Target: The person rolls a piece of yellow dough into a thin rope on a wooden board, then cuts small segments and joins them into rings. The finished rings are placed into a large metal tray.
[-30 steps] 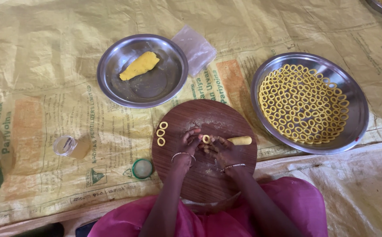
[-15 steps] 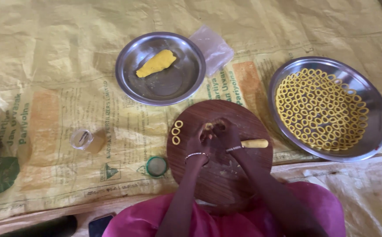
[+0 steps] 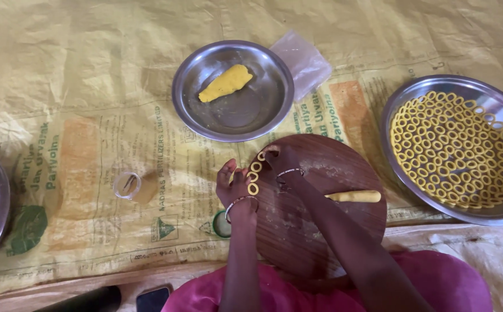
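Resting open at the wooden board's (image 3: 321,231) nine o'clock edge, the left hand (image 3: 234,185) touches the dough rings (image 3: 254,177), while the right hand (image 3: 283,159), fingers curled and empty, sits nearer the dough roll (image 3: 354,196) lying crosswise at three o'clock.

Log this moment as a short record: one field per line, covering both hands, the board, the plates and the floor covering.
left hand: open, at the left edge of the round wooden board, by the small dough rings
right hand: on the board's upper left; its grip cannot be judged
dough roll: lying loose on the board
small steel plate: holds one yellow dough lump
large steel plate: filled with a layer of dough rings
floor covering: yellow printed sacking
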